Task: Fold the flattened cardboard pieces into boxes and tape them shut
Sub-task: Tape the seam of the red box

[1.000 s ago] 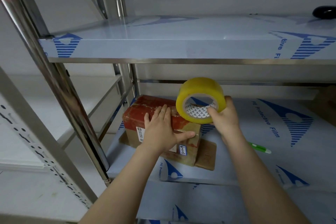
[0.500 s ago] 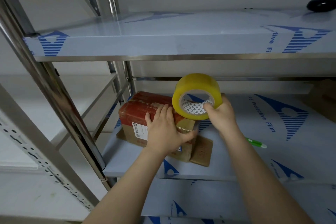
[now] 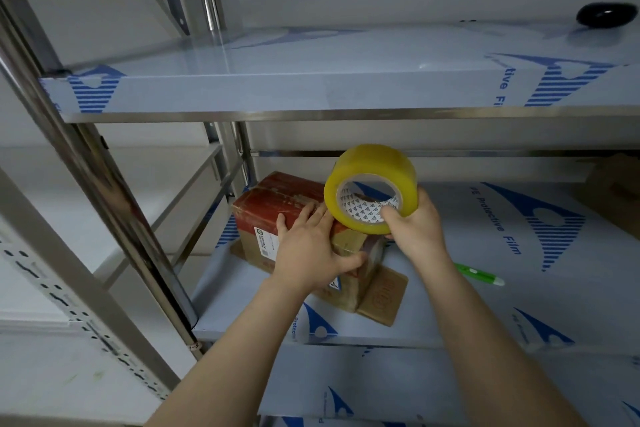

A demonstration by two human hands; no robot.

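Observation:
A small folded cardboard box [image 3: 277,199] with a red top and a white label stands on the middle shelf [image 3: 450,305], one brown flap [image 3: 386,295] lying flat at its near right. My left hand [image 3: 311,250] lies flat on the box's top with straight fingers, thumb against the near right corner. My right hand [image 3: 414,229] grips a yellow roll of packing tape [image 3: 372,187], fingers curled through its core, holding it upright just above the box's right end. Any tape strip running to the box is hard to make out.
A green and white pen-like tool [image 3: 479,274] lies on the shelf right of my right forearm. A black object [image 3: 606,14] sits on the upper shelf [image 3: 311,87] at far right. Steel uprights [image 3: 93,184] stand at left. Brown cardboard [image 3: 616,198] lies at the right edge.
The tape roll in my right hand has shifted slightly left and nearer the box top. My left hand stays pressed on the box. The view moved a little.

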